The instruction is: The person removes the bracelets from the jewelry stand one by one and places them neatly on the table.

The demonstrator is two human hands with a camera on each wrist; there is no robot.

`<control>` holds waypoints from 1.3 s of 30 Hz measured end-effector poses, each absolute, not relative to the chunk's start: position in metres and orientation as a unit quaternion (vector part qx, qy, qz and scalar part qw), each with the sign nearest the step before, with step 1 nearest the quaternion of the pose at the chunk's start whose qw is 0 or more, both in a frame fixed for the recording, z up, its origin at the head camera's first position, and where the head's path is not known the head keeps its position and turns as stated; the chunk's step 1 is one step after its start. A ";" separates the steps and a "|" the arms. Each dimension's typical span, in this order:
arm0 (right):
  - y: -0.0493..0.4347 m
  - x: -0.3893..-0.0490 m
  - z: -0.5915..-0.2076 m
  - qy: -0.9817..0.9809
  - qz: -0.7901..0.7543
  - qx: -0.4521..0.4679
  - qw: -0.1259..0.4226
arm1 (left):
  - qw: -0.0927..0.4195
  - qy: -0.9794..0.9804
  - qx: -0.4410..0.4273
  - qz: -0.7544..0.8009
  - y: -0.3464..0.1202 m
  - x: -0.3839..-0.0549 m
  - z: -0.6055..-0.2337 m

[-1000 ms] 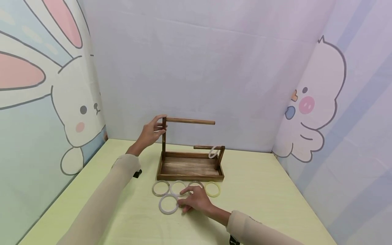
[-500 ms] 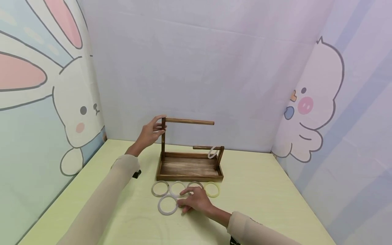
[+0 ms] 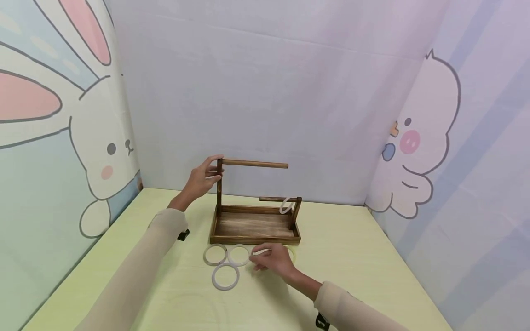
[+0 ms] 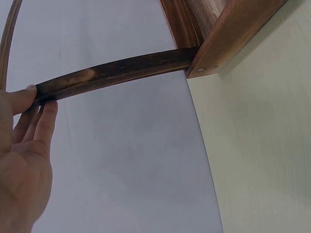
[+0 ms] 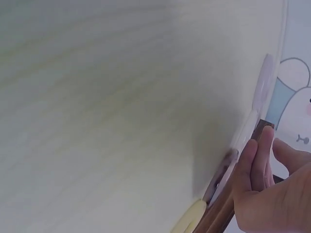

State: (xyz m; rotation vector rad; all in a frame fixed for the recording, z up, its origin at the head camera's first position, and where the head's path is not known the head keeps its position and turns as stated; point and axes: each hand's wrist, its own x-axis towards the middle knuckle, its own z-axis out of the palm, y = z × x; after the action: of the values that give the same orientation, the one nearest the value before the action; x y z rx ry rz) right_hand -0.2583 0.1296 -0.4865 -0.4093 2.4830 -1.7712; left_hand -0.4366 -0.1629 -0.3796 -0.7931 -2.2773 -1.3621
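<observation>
My left hand (image 3: 198, 181) grips the tall left post (image 4: 116, 70) of a dark wooden stand (image 3: 254, 240), thumb on one side and fingers on the other. My right hand (image 3: 275, 259) hovers in front of the stand, its fingers bent loosely over the back row of bangles. Beneath it lies a brown bangle (image 5: 214, 182), hidden in the head view. To its left are a white bangle (image 3: 240, 265) and a grey-brown bangle (image 3: 204, 255); a lilac bangle (image 3: 225, 288) lies nearer. A yellow bangle (image 3: 294, 254) is partly covered by the hand.
One whitish bangle (image 3: 282, 209) hangs on the stand's short lower bar (image 3: 269, 199). A longer upper bar (image 3: 256, 163) juts right from the tall post. Pale curtains (image 3: 265, 92) with cartoon animals enclose the yellow-green table (image 3: 352, 266).
My right hand has left the lilac bangle's edge and moved right and away from me, over the brown bangle. My left hand keeps its hold on the post.
</observation>
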 end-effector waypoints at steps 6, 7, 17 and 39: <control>0.140 -0.264 -0.483 0.803 -0.581 -0.126 0.021 | 0.187 -0.808 -0.281 -0.483 -0.164 -0.438 -0.381; 0.142 -0.265 -0.483 0.801 -0.585 -0.125 0.022 | 0.187 -0.807 -0.282 -0.484 -0.164 -0.438 -0.381; 0.158 -0.276 -0.476 0.818 -0.566 -0.105 -0.011 | 0.182 -0.801 -0.287 -0.492 -0.163 -0.438 -0.381; 0.185 -0.306 -0.463 0.827 -0.539 -0.055 -0.148 | 0.182 -0.801 -0.290 -0.491 -0.162 -0.440 -0.382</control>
State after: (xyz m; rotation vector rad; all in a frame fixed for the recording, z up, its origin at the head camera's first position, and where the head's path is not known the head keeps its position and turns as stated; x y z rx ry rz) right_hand -0.3058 0.1848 -0.4630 -0.1904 2.8769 -1.8743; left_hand -0.4402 -0.1624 -0.3823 -0.8186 -2.2601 -1.3861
